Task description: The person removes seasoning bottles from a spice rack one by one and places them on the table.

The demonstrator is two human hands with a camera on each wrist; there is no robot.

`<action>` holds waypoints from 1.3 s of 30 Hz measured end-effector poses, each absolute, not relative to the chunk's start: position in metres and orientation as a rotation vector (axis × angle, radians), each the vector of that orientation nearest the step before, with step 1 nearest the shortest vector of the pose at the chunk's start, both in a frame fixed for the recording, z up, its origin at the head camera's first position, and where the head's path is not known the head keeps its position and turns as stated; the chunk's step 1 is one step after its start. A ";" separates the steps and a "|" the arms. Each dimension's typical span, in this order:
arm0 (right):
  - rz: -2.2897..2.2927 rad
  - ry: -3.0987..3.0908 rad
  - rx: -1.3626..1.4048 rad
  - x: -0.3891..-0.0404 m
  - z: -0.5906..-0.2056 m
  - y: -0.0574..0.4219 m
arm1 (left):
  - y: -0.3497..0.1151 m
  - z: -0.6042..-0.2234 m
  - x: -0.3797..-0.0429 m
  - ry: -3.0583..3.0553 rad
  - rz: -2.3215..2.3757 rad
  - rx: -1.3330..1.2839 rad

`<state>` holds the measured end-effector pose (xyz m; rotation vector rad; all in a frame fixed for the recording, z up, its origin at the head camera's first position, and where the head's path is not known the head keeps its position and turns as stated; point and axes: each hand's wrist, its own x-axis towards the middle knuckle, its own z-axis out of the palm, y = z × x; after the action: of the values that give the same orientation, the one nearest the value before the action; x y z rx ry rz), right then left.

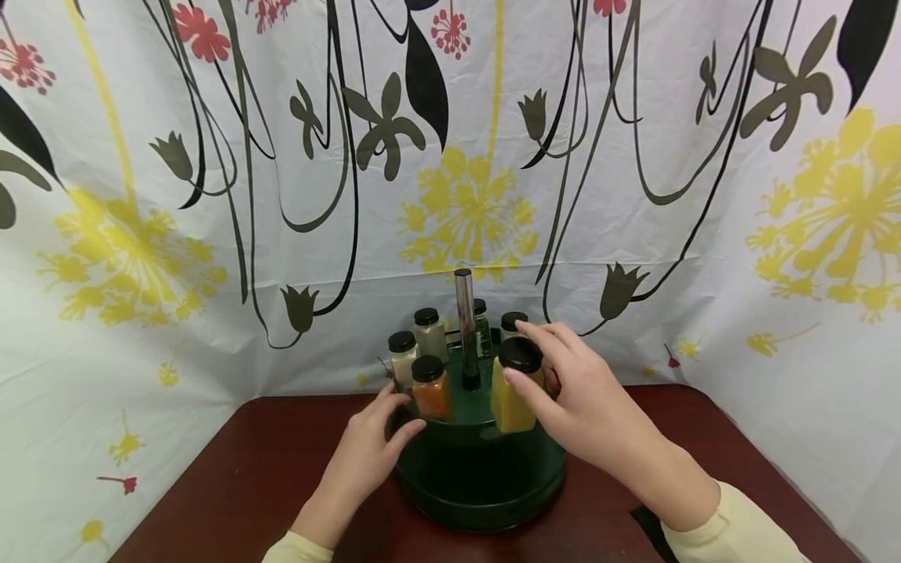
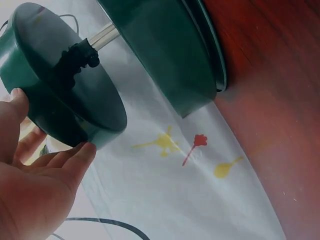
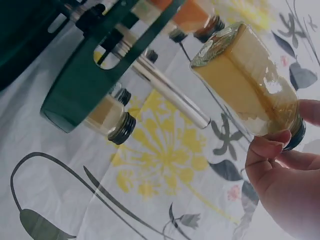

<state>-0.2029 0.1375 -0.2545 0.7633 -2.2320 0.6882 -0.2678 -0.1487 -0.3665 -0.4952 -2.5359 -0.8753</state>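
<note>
A green two-tier round spice rack with a metal post stands on the table. My left hand rests at the left side of its upper tier, thumb and fingertips touching the outer wall. With thumb and fingers near the black lid, my right hand holds a square glass jar of yellow powder in front of the tier's right side. In the right wrist view, this yellow jar is clear of the tier. An orange-filled jar sits beside my left hand.
Several black-lidded jars stand around the upper tier, including a pale one, a green one and one behind my right hand, its lid showing. A flower-printed cloth hangs behind the dark red table.
</note>
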 end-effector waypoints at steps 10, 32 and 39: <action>0.726 -2.427 0.861 -0.179 -0.285 0.140 | -0.156 -0.365 -0.275 -2.542 -0.859 -0.525; 0.903 -2.775 0.972 -0.168 -0.360 0.169 | -0.169 -0.362 -0.286 -2.603 -0.832 -0.534; 0.941 -2.730 1.071 -0.170 -0.379 0.180 | -0.167 -0.364 -0.285 -2.598 -0.848 -0.523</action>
<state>-0.1699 0.1795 -0.3787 1.0708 -2.7304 0.9412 -0.2849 -0.1670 -0.3640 -0.5231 -2.5981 -0.8476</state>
